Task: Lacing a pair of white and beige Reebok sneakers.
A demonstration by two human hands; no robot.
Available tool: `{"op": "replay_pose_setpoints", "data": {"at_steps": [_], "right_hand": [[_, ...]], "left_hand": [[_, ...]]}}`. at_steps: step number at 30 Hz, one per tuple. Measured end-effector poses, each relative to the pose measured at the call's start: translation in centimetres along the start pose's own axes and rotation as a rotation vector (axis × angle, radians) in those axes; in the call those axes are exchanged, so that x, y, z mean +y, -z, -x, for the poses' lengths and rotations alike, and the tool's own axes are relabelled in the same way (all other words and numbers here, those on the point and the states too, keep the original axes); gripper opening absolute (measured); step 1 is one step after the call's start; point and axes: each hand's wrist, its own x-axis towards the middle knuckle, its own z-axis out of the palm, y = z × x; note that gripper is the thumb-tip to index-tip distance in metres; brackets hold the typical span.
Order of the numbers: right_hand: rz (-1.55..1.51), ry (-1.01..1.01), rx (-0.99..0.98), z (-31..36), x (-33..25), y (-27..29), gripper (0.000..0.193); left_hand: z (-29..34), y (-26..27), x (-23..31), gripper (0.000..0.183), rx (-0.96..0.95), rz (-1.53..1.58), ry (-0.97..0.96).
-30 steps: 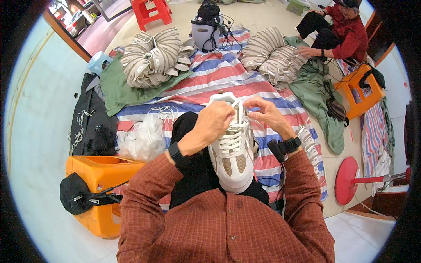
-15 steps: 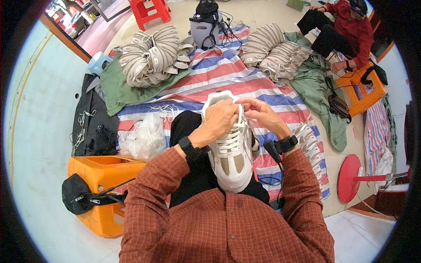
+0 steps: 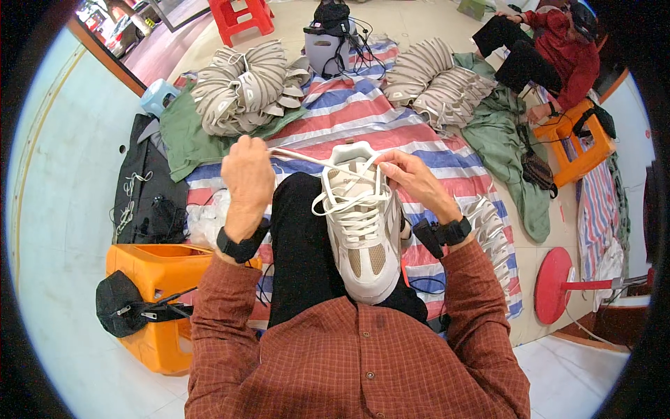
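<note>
A white and beige sneaker (image 3: pixel 363 237) rests on my lap, its toe toward me. My left hand (image 3: pixel 248 177) is closed on one end of the white shoelace (image 3: pixel 300 157), which it holds stretched out to the left of the shoe. At the shoe's upper right edge, my right hand (image 3: pixel 410 178) has thumb and fingers pinched near the collar, apparently on the lace by the top eyelets. Crossed laces run down over the tongue, and a loose loop hangs out on the shoe's left side.
Bundles of beige shoe parts (image 3: pixel 241 87) and more such parts (image 3: pixel 426 80) lie on the striped sheet (image 3: pixel 342 115). An orange stool (image 3: pixel 150 307) stands at left, a red round disc (image 3: pixel 553 285) at right. A co-worker (image 3: pixel 558 52) sits at far right.
My left hand has moved from the shoe's opening out to the left, drawing the lace taut. My right hand stays at the shoe's upper right edge.
</note>
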Motion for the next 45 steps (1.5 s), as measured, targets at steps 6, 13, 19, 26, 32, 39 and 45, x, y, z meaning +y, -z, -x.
{"op": "replay_pose_setpoints", "data": {"at_steps": [6, 13, 19, 26, 32, 39, 45], "right_hand": [[-0.043, -0.035, 0.0, 0.8, -0.3, 0.0, 0.029], [0.283, 0.266, -0.04, 3.3, -0.2, 0.4, 0.035], [0.313, 0.305, -0.012, 2.3, -0.4, -0.4, 0.012], [0.324, 0.171, 0.042, 2.9, -1.6, -0.6, 0.013], [0.498, 0.291, -0.012, 4.8, -3.1, -1.2, 0.019], [0.384, 0.19, -0.016, 4.8, -3.6, -1.0, 0.013], [0.627, 0.343, 0.044, 4.2, -1.9, -1.2, 0.021]], "left_hand": [[3.3, 0.0, -0.2, 0.021, -0.084, 0.604, -0.088], [6.6, -0.3, 2.9, 0.042, -0.261, 0.837, -0.22], [6.3, -2.1, 2.7, 0.022, -0.189, 0.919, -0.28], [6.9, -0.3, 2.9, 0.014, -0.272, 0.899, -0.273], [7.8, 2.8, 4.8, 0.016, -0.247, 0.843, -0.412], [6.8, 2.2, 4.7, 0.022, -0.198, 0.957, -0.229], [6.1, 0.4, 4.6, 0.031, -0.223, 0.849, -0.266]]}}
